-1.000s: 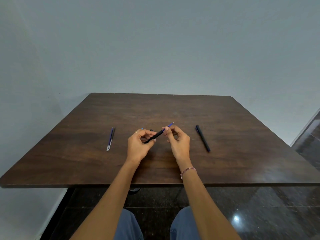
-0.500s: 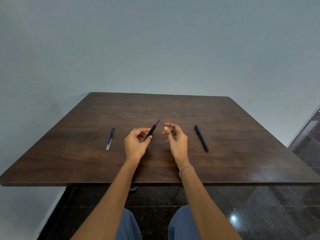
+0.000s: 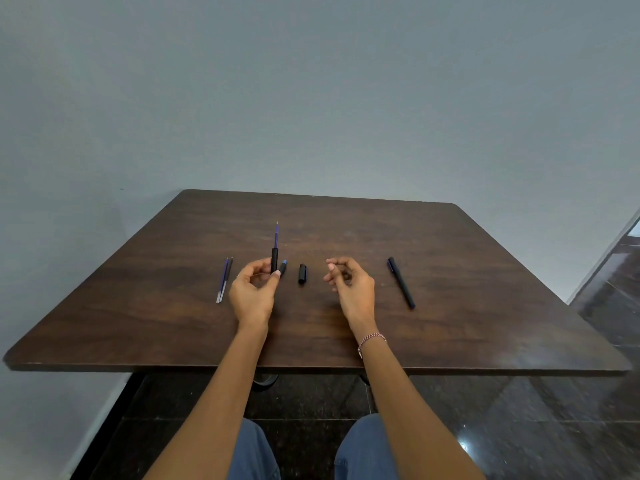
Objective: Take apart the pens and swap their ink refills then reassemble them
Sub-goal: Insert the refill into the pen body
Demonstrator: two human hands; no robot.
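Left hand (image 3: 254,292): pinched upright black plastic pen barrel (image 3: 274,265), left of short black cap (image 3: 302,273).
Right hand (image 3: 349,282): empty, loosely curled.
Risk: tilting could let the thin purple refill (image 3: 276,235) slip out.

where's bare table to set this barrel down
Free: the far half of the table beyond all parts, and the patch right of the whole pen. Crowded: from the loose refills to the black cap, around the left hand holding the barrel.

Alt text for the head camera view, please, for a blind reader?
A person's left hand holds a black pen barrel upright, a purple refill sticking out its top; the right hand hovers empty. On the brown table lie two loose refills, two small black pen pieces and a whole black pen.
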